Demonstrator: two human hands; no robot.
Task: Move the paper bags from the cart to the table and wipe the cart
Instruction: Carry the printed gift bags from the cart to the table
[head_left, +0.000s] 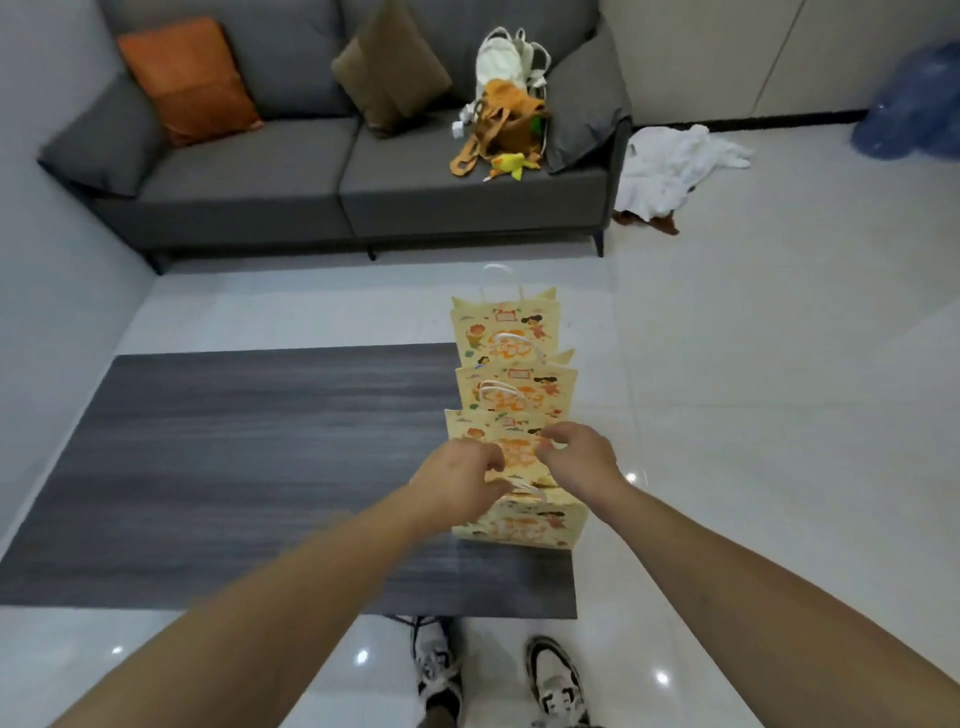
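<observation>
Grey counter (234, 467) carries four paper bags (514, 395) in a row along its right edge. Left hand (460, 475) and right hand (579, 457) pinch the third bag's top. A careless tug could topple the neighbouring bags off that edge.

Dark table, bags lined along its right edge

I'm looking down on a dark wood-grain table (234, 467) on pale glossy floor tiles (753, 389). Four yellow printed paper bags (514, 389) stand upright in a row on its right side, running near to far, white handles up. The rest of the tabletop, out to the left, shows only grain.
</observation>
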